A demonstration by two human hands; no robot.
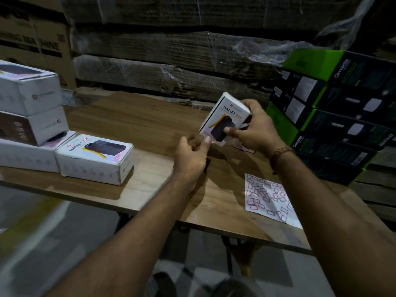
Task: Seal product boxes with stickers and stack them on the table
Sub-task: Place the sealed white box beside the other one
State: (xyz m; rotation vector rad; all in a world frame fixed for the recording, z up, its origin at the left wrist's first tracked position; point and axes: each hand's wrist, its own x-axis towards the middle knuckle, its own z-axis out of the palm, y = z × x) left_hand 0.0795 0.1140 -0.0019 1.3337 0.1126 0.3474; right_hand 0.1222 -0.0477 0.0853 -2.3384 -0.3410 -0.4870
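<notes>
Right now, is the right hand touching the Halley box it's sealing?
Touching. The head view shows the right hand gripping the raised Halley box, thumb pressed on its printed front and fingers wrapped over its top right edge, with no gap.

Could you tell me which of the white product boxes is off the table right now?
The box gripped in the right hand, held tilted above the table; the other white boxes sit stacked at the left.

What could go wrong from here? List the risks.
1. The right hand grips the white box tilted in mid-air; pressure from the left hand at its lower corner might shift it, skewing the seal.
2. The sticker sheet lies by the table edge, under the right forearm; a sweep might knock it off.
</notes>
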